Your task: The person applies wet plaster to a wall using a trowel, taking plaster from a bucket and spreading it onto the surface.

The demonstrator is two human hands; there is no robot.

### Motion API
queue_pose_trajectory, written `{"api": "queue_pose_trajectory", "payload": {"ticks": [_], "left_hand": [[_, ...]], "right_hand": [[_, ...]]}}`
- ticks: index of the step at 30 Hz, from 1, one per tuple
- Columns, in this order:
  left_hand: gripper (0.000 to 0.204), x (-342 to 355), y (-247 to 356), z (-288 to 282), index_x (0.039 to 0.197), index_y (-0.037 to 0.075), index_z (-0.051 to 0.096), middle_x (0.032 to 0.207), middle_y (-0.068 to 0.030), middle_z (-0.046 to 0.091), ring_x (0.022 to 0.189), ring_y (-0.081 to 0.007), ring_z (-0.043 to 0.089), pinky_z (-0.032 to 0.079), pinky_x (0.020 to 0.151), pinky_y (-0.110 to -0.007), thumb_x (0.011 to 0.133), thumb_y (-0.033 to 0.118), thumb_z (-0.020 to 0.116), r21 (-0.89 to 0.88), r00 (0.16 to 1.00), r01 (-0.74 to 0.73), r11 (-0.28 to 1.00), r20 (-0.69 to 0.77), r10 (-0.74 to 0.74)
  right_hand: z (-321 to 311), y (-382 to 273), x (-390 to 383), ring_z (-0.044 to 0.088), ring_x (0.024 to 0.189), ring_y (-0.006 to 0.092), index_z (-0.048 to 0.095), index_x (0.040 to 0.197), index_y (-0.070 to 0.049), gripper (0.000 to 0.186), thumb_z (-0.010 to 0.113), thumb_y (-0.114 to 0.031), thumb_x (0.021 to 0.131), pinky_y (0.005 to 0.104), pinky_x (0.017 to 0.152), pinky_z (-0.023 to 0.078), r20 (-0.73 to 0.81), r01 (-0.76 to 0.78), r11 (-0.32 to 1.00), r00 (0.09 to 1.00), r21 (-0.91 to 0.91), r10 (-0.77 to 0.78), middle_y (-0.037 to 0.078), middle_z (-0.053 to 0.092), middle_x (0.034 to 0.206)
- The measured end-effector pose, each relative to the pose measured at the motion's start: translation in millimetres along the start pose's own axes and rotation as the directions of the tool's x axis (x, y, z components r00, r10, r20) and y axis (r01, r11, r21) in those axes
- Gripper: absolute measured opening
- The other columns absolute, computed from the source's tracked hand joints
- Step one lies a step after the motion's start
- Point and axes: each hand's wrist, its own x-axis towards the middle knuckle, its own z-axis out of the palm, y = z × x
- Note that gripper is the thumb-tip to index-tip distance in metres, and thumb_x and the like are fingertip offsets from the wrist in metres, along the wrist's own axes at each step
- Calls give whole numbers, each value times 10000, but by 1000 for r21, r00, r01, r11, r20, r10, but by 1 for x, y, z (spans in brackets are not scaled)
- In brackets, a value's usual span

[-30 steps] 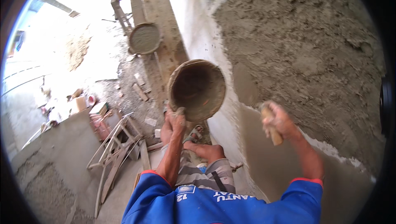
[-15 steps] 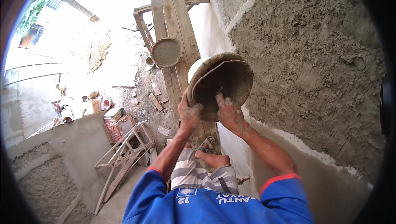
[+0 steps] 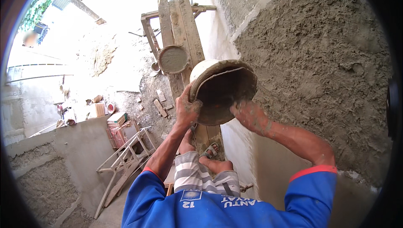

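Note:
My left hand (image 3: 187, 111) grips the left rim of a tilted, mortar-caked bucket (image 3: 220, 89), pale outside and dark within. My right hand (image 3: 247, 114) is at the bucket's lower right, its fingertips blurred, so what they hold is unclear. Beneath, my sandalled foot (image 3: 209, 150) rests on wooden planks (image 3: 179, 22), which also bear a round container of grey mortar (image 3: 173, 60). Beside me on the right is a wall coated with rough mortar (image 3: 310, 60), with a smoother band lower down.
Lower left, a wooden frame (image 3: 126, 160) leans near stacked tiles (image 3: 117, 129) and a low grey wall (image 3: 75, 152). Small wood offcuts (image 3: 160, 107) lie on the rubble ground. A trestle (image 3: 149, 26) stands under the planks' far part.
The bucket has risen and tipped since a second ago. My right hand left the wall, where it held a wooden-looking tool, entered the bucket, then drew back to the right.

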Motion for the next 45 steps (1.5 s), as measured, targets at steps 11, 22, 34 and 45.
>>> {"api": "queue_pose_trajectory", "payload": {"ticks": [11,22,34,45], "left_hand": [[554,-12,13,27,1265,-11,572,1014,-162,715,953,-183,674,522,839,-332,713,-49,589,31,999,-11,999,-49,12],[524,-31,11,43,1248,-21,578,970,-183,711,888,-225,687,527,810,-358,725,-9,607,83,989,100,992,-118,-90],[599,-16,23,44,1319,-2,554,1168,-206,675,1109,-244,644,489,960,-360,723,-67,545,81,988,-133,988,-70,138],[555,-11,50,39,1314,-24,554,1242,-244,633,1173,-290,615,486,974,-379,760,-1,591,327,920,-336,883,-84,382]], "right_hand": [[2,-20,-19,637,715,188,595,1167,-75,358,605,-125,812,284,524,526,-76,-83,982,995,-169,71,100,612,849],[-10,-27,10,643,754,229,570,1266,-24,438,591,-206,867,399,489,513,112,-254,887,941,-385,318,106,629,882],[-90,17,18,566,826,244,666,1021,-34,284,599,-191,794,400,657,447,-76,-388,780,911,-491,405,102,576,785],[-47,28,1,656,861,411,624,1042,-46,298,598,-79,746,496,732,543,-29,-316,918,943,240,333,241,658,917]]}}
